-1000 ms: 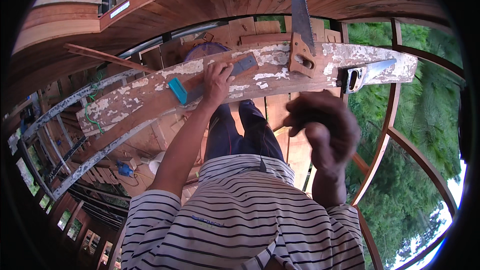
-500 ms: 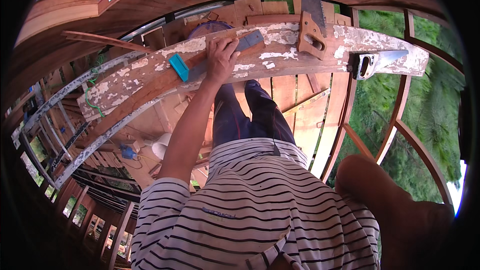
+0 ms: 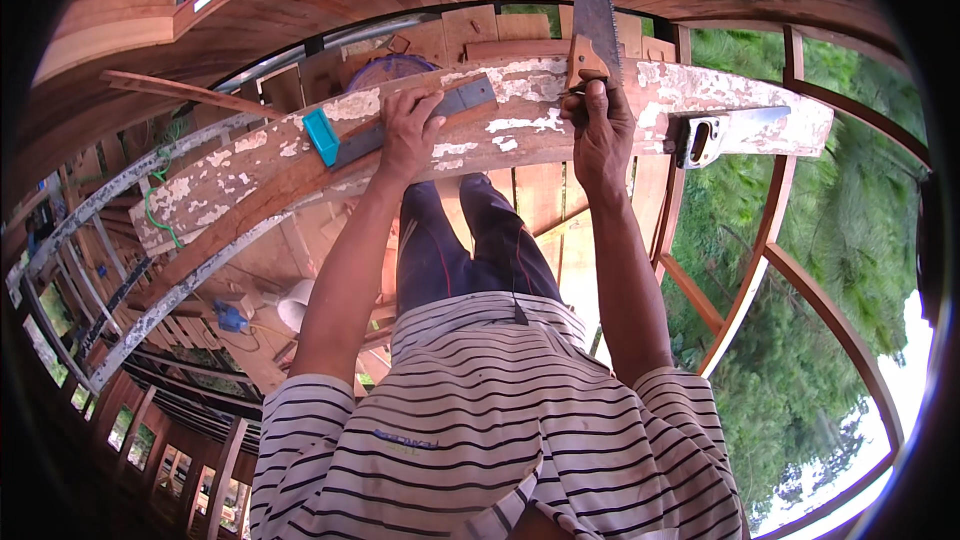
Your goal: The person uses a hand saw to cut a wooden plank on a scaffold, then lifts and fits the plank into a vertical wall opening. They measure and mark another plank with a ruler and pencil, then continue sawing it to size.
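Observation:
My left hand (image 3: 408,135) is curled over the grey blade of a try square (image 3: 468,97), holding it down on a reddish-brown wood strip (image 3: 220,225). The square's teal stock lies to the left of the hand. Under the strip is a long plank (image 3: 540,138) with flaking white paint. My right hand (image 3: 603,135) is raised over the plank, thumb and fingers pinched round a small dark thing too small to name. Just behind those fingers lies a handsaw (image 3: 594,5) with a wooden handle, partly hidden by the hand.
A second handsaw (image 3: 702,140) with a pale handle lies on the plank at the right. Beyond the plank sits a purple round tub (image 3: 392,70). A blue power tool (image 3: 231,316) rests below at the left. Wooden railing (image 3: 745,275) stands at the right, with greenery outside.
My right hand has come up from the lower right to above the plank, beside the wooden-handled saw. The left hand still presses on the try square. The whole view has shifted slightly.

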The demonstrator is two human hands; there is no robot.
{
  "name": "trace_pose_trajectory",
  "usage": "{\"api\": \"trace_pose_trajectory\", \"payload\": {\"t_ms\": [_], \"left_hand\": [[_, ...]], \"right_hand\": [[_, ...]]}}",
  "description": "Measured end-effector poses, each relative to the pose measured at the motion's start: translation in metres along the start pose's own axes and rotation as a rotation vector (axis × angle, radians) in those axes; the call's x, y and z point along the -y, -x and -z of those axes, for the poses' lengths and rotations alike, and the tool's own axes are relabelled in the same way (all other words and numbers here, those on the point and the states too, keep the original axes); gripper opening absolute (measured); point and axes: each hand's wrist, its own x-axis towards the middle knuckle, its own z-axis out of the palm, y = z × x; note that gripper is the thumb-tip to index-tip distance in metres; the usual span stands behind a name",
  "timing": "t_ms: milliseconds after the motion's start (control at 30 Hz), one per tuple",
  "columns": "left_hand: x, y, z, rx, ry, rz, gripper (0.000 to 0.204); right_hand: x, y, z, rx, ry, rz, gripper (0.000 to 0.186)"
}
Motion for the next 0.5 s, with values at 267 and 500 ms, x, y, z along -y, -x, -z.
{"api": "trace_pose_trajectory", "payload": {"t_ms": [267, 500], "left_hand": [[0.003, 0.001, -0.005, -0.031, -0.009, -0.013, 0.041], [0.004, 0.002, -0.008, -0.064, 0.021, -0.001, 0.040]], "right_hand": [[-0.093, -0.054, 0.001, 0.182, 0.228, -0.111, 0.019], [-0.115, -0.074, 0.006, 0.267, 0.533, -0.078, 0.020]]}}
